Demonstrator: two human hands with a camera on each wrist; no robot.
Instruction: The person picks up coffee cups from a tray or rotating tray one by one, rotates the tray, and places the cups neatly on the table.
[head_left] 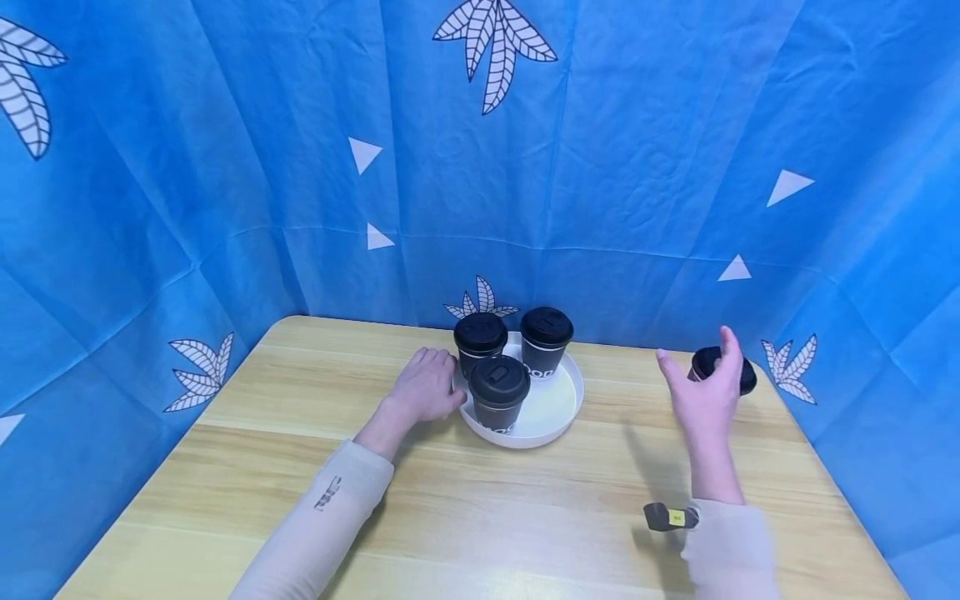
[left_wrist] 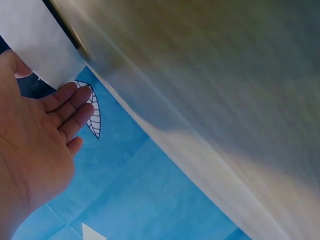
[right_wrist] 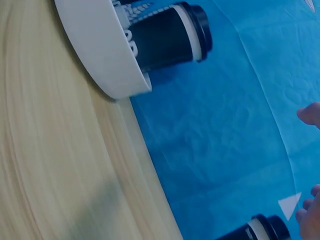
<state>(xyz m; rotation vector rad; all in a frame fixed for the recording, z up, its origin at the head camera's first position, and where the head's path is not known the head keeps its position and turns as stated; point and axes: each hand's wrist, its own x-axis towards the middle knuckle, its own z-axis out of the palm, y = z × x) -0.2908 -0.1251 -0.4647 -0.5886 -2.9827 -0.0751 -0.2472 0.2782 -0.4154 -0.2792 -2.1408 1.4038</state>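
A round white tray [head_left: 558,408] bears three black paper cups with black lids: a front cup [head_left: 498,392], a back left cup [head_left: 482,333] and a back right cup [head_left: 547,329]. At its left rim my left hand [head_left: 426,385] holds the tray edge between thumb and fingers; the left wrist view shows the fingers [left_wrist: 72,107] against the tray wall [left_wrist: 40,35]. A fourth lidded cup [head_left: 748,379] stands far right on the table. My right hand [head_left: 705,392] is raised in front of it, thumb and fingers spread apart, partly covering it, with nothing in its grasp.
The light wooden table [head_left: 480,517] carries everything. A blue curtain [head_left: 637,167] with white leaves and triangles hangs close behind its back edge and along both sides. A small dark device [head_left: 670,517] with a yellow label sits at my right wrist.
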